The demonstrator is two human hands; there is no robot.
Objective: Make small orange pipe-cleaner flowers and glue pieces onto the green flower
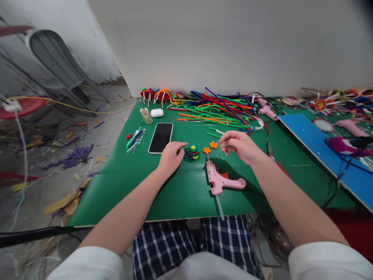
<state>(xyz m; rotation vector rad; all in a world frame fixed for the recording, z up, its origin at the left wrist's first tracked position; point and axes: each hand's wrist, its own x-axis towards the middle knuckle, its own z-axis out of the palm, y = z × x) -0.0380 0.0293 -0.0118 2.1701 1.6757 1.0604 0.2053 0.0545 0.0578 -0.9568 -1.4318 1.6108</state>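
Note:
My left hand (171, 157) rests on the green table beside a round green coiled pipe-cleaner piece (192, 153) with yellow and red bits on it. Its fingers are extended, their tips at the piece's left edge. My right hand (239, 147) is raised just right of two small orange flowers (213, 144). Its fingers are loosely curled and apart; I see nothing held in them. Thin pale strands (220, 152) lie below its fingertips. A pink hot glue gun (217, 179) lies between my forearms, nozzle toward the flowers, a glue stick (220, 207) protruding from its rear.
A phone (161, 138) lies left of the coiled piece. Behind are a white case (157, 112) and heaped pipe cleaners (215, 109). At right are pliers (271, 150), a blue board (317, 147) and a purple tool (349, 147) with a cord. A chair (55, 58) stands at left.

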